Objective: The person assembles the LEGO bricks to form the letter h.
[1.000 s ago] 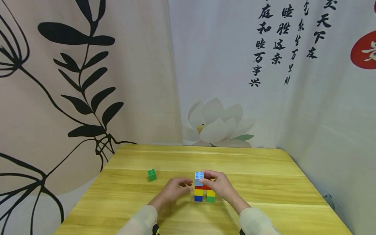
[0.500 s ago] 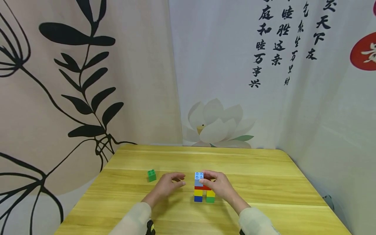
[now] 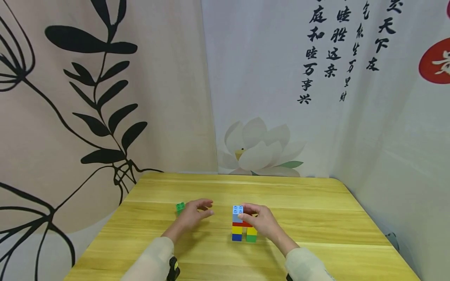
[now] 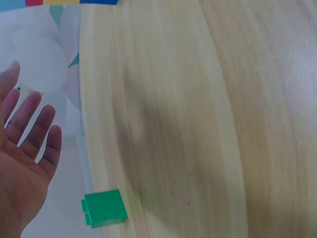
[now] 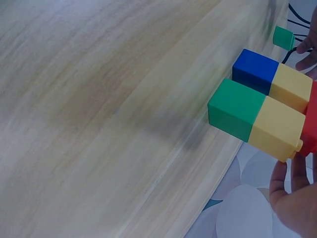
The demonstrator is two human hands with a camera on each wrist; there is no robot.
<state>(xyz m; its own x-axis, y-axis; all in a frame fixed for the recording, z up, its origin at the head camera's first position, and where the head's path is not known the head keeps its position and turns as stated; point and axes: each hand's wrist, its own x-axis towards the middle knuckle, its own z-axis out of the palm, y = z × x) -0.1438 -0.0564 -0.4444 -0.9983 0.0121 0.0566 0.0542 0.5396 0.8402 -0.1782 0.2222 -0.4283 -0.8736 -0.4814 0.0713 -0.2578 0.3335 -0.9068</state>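
Observation:
A small structure of toy building bricks stands on the table. Its top is a light blue brick (image 3: 237,212) over a red brick (image 3: 237,224), which spans two legs. One leg is a yellow brick (image 3: 237,230) on a blue brick (image 3: 236,237); the other is yellow on green (image 3: 251,238). My right hand (image 3: 263,223) grips the structure near the top, thumb against the light blue brick. To the left, my left hand (image 3: 191,215) holds nothing, its fingers spread in the left wrist view. It partly hides a loose green brick (image 3: 180,207) in the head view.
The wooden table (image 3: 316,218) carries these bricks. A curtain (image 3: 175,97) with plant prints and writing hangs behind its far edge. In the left wrist view the loose green brick (image 4: 106,208) lies below the left hand's fingers.
My left hand has moved from beside the brick structure leftward to the loose green brick, now covering part of it. My right hand keeps its place on the structure.

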